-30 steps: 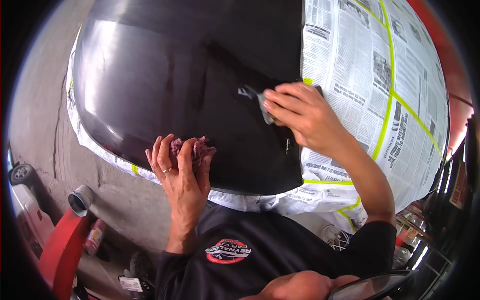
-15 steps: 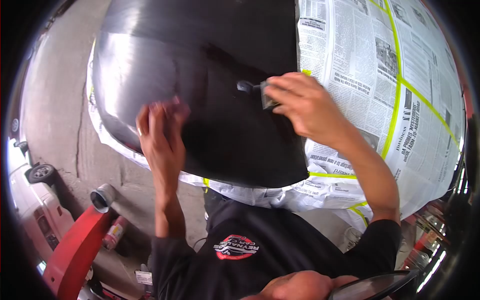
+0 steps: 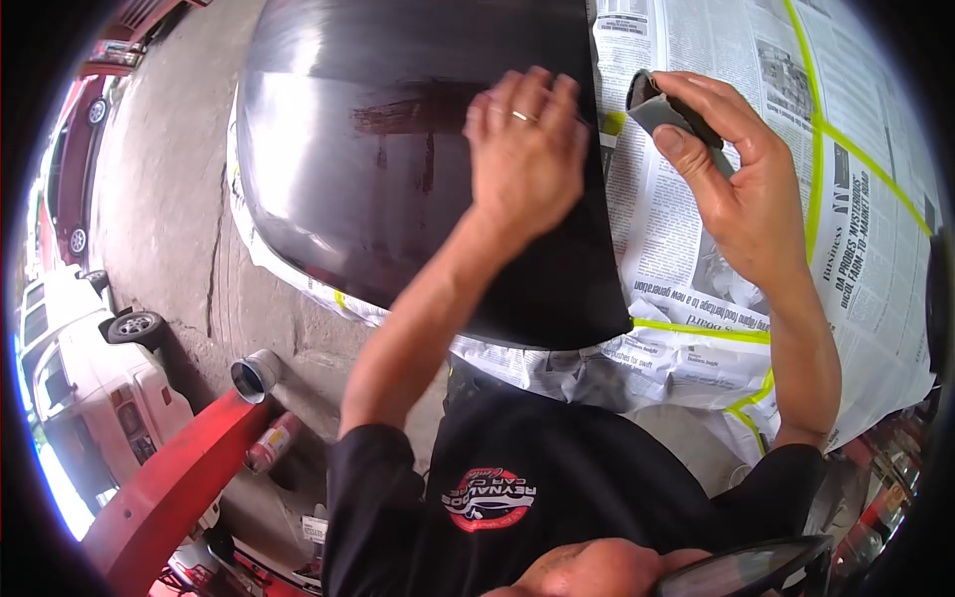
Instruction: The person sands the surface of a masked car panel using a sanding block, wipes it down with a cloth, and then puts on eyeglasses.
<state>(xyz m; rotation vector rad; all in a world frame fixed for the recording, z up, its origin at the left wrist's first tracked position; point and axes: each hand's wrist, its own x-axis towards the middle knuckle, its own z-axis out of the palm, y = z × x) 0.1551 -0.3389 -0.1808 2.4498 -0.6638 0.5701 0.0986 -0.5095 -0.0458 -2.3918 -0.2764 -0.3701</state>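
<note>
My left hand (image 3: 527, 154), with a ring on one finger, is palm down over the black panel (image 3: 338, 189), its fingers bent and slightly blurred. The pinkish cloth seen in it earlier is hidden beneath the hand. Dark wet-looking streaks mark the panel to its left. My right hand (image 3: 736, 169) is raised over the newspaper covering (image 3: 696, 229), right of the panel's edge. Thumb and fingers grip a folded grey sheet (image 3: 671, 114), its curled end facing up and left.
Yellow-green tape (image 3: 814, 159) crosses the newspaper. To the lower left are a red curved part (image 3: 174, 488), a grey pipe-like piece (image 3: 255, 376) and a red canister (image 3: 273, 444) on the concrete floor (image 3: 169, 169). A white vehicle (image 3: 99, 398) stands at the left.
My left hand has moved right and farther up across the panel. My right hand has lifted from the panel with the grey sheet and shifted right over the newspaper. The camera view has shifted.
</note>
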